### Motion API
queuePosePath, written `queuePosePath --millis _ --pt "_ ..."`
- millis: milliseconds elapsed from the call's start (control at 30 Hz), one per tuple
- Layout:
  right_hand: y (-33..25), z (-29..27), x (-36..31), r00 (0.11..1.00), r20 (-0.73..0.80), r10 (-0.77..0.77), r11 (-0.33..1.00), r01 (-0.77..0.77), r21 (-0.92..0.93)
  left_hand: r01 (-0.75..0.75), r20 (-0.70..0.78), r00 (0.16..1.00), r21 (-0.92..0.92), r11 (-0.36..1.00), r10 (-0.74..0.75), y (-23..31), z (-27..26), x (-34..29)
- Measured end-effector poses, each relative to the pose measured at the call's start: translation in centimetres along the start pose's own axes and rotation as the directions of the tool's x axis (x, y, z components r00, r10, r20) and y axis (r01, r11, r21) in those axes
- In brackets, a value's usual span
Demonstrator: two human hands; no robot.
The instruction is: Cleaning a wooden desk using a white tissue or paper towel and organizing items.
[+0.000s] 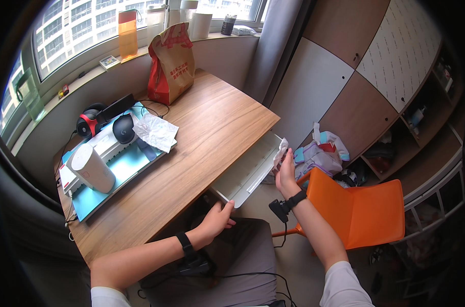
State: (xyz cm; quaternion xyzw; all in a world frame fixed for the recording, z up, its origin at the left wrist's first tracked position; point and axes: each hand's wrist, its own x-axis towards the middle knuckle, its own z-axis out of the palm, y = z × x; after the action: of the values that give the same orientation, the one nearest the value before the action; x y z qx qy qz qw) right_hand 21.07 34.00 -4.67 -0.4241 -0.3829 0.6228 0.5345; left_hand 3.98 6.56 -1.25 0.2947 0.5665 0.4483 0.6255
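A white drawer [248,176] stands pulled out from under the wooden desk [212,123], and its visible inside looks bare. My left hand [215,222] grips the drawer's near front corner, thumb on the rim and fingers curled below. At the far end of the drawer front, my right hand [285,173] is closed around a crumpled white tissue [281,149], which sticks up above the fingers. The tissue is beside the drawer's rim; whether it touches cannot be made out.
An orange chair [365,212] stands to the right, with a pale purple backpack [319,156] behind it. On the desk are a paper bag [172,66], a white cylinder [93,168], a blue board [130,166], headphones [92,122] and another crumpled tissue [155,132]. Cables hang near my lap.
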Motion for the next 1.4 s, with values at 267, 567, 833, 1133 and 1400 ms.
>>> queuePosePath --millis 267,567,833,1133,1400 --pt "3.8 0.0 6.4 0.999 -0.009 0.033 0.992 -0.034 -0.118 -0.003 -0.005 1.000 -0.004 1.000 0.003 -0.1 -0.3 -0.2" --pt "2.0 2.7 3.0 0.994 -0.077 -0.071 0.977 0.054 -0.206 0.019 -0.023 1.000 -0.019 1.000 -0.019 -0.2 -0.6 -0.4" --pt "3.0 0.7 3.5 0.980 -0.006 -0.198 0.961 0.193 -0.198 0.004 -0.001 1.000 -0.024 1.000 -0.004 0.0 -0.1 -0.1" --pt "0.8 2.6 -2.2 0.984 0.006 -0.176 0.979 0.176 -0.105 0.014 -0.019 1.000 -0.013 1.000 -0.014 -0.1 -0.5 -0.3" --pt "0.0 3.9 -1.8 0.977 -0.008 -0.213 0.953 0.206 -0.223 0.008 -0.017 1.000 -0.013 1.000 -0.008 -0.2 -0.6 -0.4"
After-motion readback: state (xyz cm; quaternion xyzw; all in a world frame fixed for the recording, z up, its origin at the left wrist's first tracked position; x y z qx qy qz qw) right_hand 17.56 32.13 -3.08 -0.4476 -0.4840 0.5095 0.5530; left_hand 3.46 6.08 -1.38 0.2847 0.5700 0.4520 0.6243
